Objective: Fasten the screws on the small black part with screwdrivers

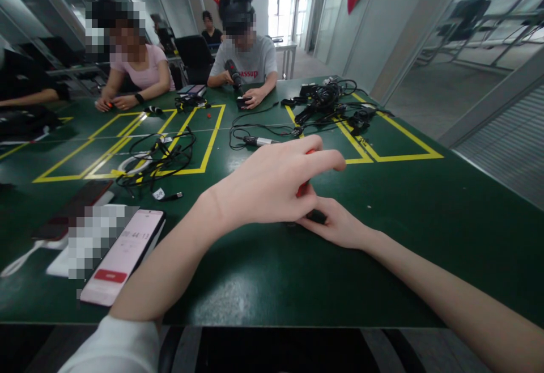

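Here, in the head view, the person's left hand (pixel 272 183) is curling over a small red object (pixel 302 189), fingers folded narrow round it, w/ only slivers of red showing between the fingers. The right hand (pixel 338 224) is lying low on the green table (pixel 425 220), just under and touching the left, fingertips pinching a small dark piece (pixel 318 217); what that piece is can't be told, too hidden. Both sit near the table's middle, well apart from the phone (pixel 123 259) at the person's left and the cable tangle (pixel 157 160) beyond. Two other people are sitting across, their hands busy w/ their own items.

Risk, as a judgement: the grip is mostly hiding the parts, so the small piece could be slipping out and skidding off the smooth table top, or getting misaligned unseen.
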{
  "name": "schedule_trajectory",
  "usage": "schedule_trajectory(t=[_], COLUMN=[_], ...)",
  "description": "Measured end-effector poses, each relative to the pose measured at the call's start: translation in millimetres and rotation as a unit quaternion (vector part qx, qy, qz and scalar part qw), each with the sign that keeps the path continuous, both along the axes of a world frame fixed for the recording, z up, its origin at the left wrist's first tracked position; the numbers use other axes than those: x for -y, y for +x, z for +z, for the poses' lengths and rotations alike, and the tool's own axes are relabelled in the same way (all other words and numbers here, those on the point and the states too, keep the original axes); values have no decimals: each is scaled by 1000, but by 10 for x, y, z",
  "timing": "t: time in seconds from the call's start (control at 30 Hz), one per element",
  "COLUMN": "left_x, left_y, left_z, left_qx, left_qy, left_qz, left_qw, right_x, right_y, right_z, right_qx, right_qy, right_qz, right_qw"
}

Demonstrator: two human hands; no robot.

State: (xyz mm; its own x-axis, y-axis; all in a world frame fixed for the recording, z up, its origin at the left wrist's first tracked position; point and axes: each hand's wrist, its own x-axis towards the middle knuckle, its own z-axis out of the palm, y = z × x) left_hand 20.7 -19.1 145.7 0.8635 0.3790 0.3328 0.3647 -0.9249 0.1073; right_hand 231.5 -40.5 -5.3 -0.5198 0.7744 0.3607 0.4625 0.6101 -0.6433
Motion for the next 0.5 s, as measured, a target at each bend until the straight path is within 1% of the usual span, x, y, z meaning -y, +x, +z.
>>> schedule_trajectory(t=[0.1,0.27,0.37,0.5], left_x=[-6,-8,1,8], left_y=[-10,8,10,8], left_z=[1,1,9,6], left_qx=[4,-6,-8,-2], left_qy=[3,29,21,21], left_qz=[-6,33,27,17], left_qw=[1000,999,999,1000], right_x=[2,1,2,8], right_y=[-1,5,5,5], right_z=[0,-22,-27,-5], right_qx=[-6,-1,-8,8], right_qy=[5,3,3,-4], right_qz=[4,0,-1,-5], right_qw=[1000,1000,1000,1000])
